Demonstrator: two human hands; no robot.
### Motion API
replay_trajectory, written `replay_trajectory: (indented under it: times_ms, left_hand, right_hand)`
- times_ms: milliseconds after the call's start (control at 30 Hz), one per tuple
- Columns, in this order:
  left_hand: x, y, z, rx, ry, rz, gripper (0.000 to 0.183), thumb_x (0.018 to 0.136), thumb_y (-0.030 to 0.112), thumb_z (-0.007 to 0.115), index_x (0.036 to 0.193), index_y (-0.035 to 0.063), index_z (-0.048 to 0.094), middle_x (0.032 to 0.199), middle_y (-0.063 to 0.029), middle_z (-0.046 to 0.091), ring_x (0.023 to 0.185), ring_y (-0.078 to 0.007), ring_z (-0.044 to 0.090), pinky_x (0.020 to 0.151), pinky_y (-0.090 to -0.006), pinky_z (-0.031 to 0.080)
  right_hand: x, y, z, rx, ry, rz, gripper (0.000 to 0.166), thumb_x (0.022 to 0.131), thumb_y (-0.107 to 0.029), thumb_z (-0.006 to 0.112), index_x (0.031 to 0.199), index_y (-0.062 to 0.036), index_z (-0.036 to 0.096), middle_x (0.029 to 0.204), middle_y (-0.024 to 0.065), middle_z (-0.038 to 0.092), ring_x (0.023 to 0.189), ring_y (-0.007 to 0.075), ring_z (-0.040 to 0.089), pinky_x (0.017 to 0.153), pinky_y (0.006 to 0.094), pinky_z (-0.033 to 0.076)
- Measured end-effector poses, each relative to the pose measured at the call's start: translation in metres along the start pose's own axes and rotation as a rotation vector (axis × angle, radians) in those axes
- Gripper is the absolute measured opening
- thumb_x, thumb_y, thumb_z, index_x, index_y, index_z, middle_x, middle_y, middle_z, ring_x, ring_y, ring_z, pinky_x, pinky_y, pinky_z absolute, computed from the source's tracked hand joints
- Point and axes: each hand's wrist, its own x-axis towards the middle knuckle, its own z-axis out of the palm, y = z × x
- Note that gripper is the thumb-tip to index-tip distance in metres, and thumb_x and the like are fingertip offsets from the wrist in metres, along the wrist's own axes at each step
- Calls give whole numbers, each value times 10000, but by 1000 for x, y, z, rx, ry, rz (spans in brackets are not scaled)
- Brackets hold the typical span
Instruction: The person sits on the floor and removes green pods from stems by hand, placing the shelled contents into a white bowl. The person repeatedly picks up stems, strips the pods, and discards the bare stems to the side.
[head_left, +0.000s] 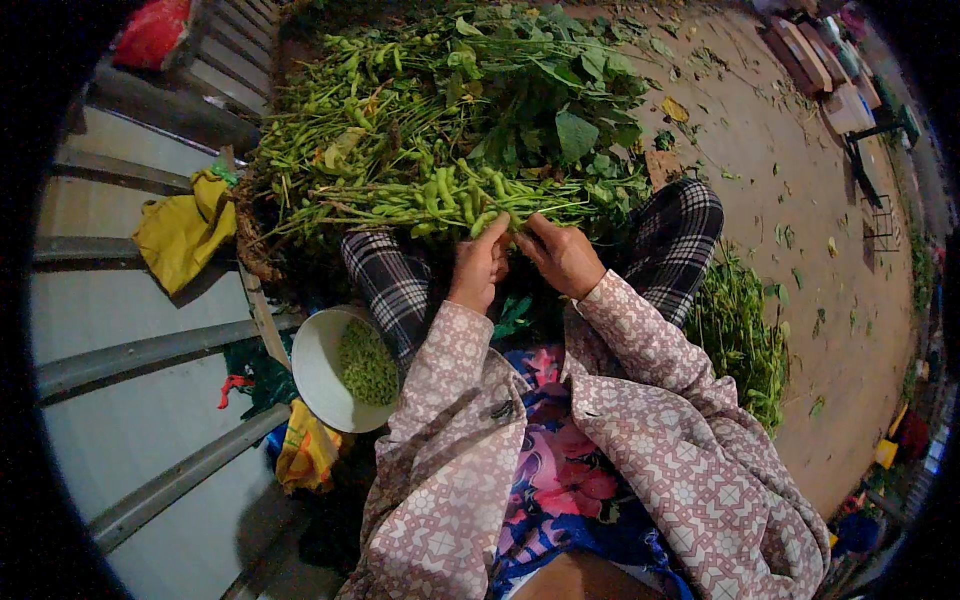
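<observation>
Cut soybean plants (390, 127) with green pods and leaves lie heaped in front of my knees. Across the near side of the heap stretches a podded soybean stalk bunch (442, 196). My left hand (481, 264) has its thumb and fingers pinched at the bunch's near edge, among the pods. Close beside it, nearly touching, my right hand (564, 253) is pinched at the same part. What exactly sits between the fingertips is partly hidden. By my left knee, a white bucket (313, 366) leans tilted and holds loose green beans (367, 364).
To my left runs a pale metal panel (150, 307) with ridges, with a yellow cloth (184, 232) near it. More green stalks (739, 337) lie beside my right knee. Leaf scraps litter the concrete floor (847, 300). A white container (847, 109) stands at far right.
</observation>
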Motion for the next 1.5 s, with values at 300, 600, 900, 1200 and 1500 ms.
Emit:
replay_trajectory:
  times_ms: [300,600,900,1200,1500]
  left_hand:
    - [8,-1,3,-229,-169,-13,168,852,289,592,762,148,574,608,74,496,427,-8,363,352,-161,245]
    - [-2,25,-6,-75,-74,197,160,833,212,628,830,54,606,593,35,482,478,-49,437,415,-198,328]
    - [8,12,-30,424,-87,501,45,753,-4,566,739,34,546,578,-69,436,532,-218,457,501,-302,358]
    - [-1,15,-15,-32,-144,95,145,818,247,613,846,108,582,758,42,577,609,-40,492,491,-195,349]
    - [1,12,-21,-106,-229,148,163,851,236,567,899,82,586,776,21,563,611,-48,479,480,-209,354]
  right_hand:
    - [-3,-2,10,261,0,73,274,890,-265,483,1056,-46,492,736,173,594,663,330,584,586,411,457]
    - [9,-26,1,528,-202,210,249,901,-217,438,1043,-18,481,762,158,571,707,329,584,664,373,473]
    - [16,-15,-2,975,-520,346,190,893,-225,491,1027,-92,507,731,33,532,618,151,521,546,269,432]
    - [16,-31,-1,1083,-426,371,122,888,-223,520,940,-116,545,706,-30,523,521,48,428,435,182,323]
    - [10,-27,4,1417,-398,611,186,930,-282,426,832,-125,417,538,-28,416,333,50,252,293,207,196]
